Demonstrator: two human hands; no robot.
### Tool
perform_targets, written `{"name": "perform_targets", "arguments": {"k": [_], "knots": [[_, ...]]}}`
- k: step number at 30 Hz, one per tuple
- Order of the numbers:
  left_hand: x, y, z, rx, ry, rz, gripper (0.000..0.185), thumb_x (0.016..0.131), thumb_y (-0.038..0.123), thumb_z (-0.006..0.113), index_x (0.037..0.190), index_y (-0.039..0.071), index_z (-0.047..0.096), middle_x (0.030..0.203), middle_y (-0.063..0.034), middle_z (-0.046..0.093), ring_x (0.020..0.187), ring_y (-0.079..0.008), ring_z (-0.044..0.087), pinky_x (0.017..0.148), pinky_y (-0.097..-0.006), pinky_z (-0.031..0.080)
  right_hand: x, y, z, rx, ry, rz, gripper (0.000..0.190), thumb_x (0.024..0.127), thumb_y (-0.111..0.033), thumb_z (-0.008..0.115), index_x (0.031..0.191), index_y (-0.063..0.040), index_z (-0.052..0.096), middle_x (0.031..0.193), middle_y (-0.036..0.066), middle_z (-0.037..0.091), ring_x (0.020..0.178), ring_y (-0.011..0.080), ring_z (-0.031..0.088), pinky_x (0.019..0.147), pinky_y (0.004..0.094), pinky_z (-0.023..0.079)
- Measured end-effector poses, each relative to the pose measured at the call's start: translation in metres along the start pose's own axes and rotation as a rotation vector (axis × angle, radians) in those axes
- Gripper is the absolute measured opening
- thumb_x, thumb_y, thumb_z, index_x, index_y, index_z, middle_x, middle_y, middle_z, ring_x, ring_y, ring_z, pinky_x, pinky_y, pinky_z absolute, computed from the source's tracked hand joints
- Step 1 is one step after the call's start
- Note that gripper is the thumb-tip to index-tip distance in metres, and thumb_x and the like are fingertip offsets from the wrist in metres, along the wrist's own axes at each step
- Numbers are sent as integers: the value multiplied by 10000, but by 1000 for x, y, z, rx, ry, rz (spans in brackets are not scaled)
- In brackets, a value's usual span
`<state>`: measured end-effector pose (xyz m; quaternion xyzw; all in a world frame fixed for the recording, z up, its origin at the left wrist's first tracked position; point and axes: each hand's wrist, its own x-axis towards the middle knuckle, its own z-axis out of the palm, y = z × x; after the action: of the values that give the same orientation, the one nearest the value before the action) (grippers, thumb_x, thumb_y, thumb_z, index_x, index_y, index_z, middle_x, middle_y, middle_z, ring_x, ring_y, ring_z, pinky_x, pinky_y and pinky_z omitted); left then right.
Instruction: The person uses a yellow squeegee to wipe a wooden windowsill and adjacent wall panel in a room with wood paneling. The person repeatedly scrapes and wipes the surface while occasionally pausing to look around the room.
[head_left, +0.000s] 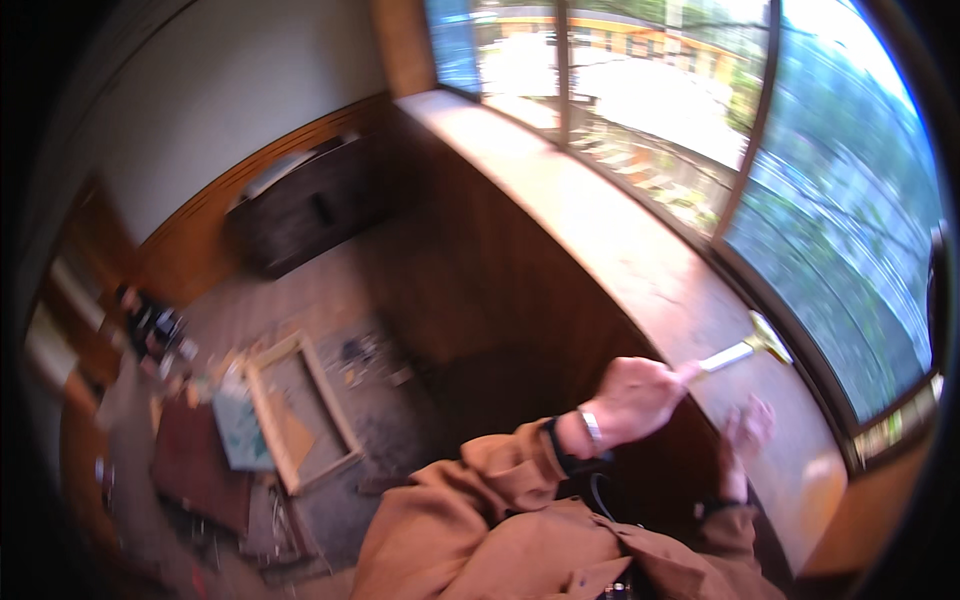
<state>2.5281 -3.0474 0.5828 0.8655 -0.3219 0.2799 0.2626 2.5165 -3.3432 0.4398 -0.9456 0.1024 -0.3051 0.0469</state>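
Observation:
My left hand (637, 397), with a pale band at its wrist, grips the handle of a T-shaped hand tool (727, 356). This tool has a whitish handle and a yellowish head, perhaps a squeegee or scraper. Its head is over the window sill (645, 277), close to the dark window frame (806, 379). My right hand (750, 427) is nearer my body, at or just above the sill, with its fingers apart and nothing visible in them. Blur hides whether it touches the surface.
Sliding window panes (832, 247) rise beyond the sill. A dark cabinet-like piece (315, 202) stands against the far wall. On the floor lie a wooden frame (341, 420), a reddish-brown panel (199, 457) and scattered debris (367, 352). Another person (154, 326) is low at the far left.

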Motion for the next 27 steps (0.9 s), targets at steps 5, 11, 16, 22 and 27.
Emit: {"name": "perform_targets", "arguments": {"k": [5, 11, 16, 22, 27], "knots": [[-1, 23, 22, -63, -173, -37, 419, 861, 189, 683, 1275, 209, 627, 648, -95, 640, 584, -274, 652, 518, -386, 508, 11, -17, -8, 144, 38, -24, 434, 913, -241, 586, 1284, -15, 576, 1297, 197, 558, 1312, 380, 442, 1127, 494, 296], [-19, 63, 39, -46, -319, -150, 287, 882, 223, 675, 1130, 100, 600, 660, -128, 649, 595, -326, 660, 519, -434, 512, -27, -56, -53, 1861, -370, 434, 430, 1041, -361, 477, 1254, -6, 592, 1127, 96, 653, 1051, 195, 620, 920, 359, 486], [-31, 85, 25, -148, -273, -183, 316, 903, 223, 649, 1142, 64, 517, 677, -153, 651, 610, -351, 665, 533, -448, 517, -22, -79, -75, 2041, -587, 762, 235, 1020, -215, 514, 1147, -35, 594, 944, 83, 677, 819, 198, 682, 730, 315, 567], [-71, 70, -37, -103, -296, -190, 371, 883, 203, 674, 1199, 25, 596, 739, -83, 659, 651, -289, 656, 590, -387, 511, 76, -51, -92, 2085, -139, 812, 236, 1033, -225, 440, 1107, -13, 510, 921, 139, 631, 824, 259, 649, 744, 377, 563], [-131, 48, -77, 1, -444, -399, 282, 875, 272, 687, 1057, 57, 672, 704, -102, 675, 673, -306, 672, 590, -407, 517, 124, -21, -100, 2250, 128, 726, 153, 996, -148, 547, 1032, -5, 506, 789, 50, 520, 673, 156, 541, 610, 272, 510]]}}
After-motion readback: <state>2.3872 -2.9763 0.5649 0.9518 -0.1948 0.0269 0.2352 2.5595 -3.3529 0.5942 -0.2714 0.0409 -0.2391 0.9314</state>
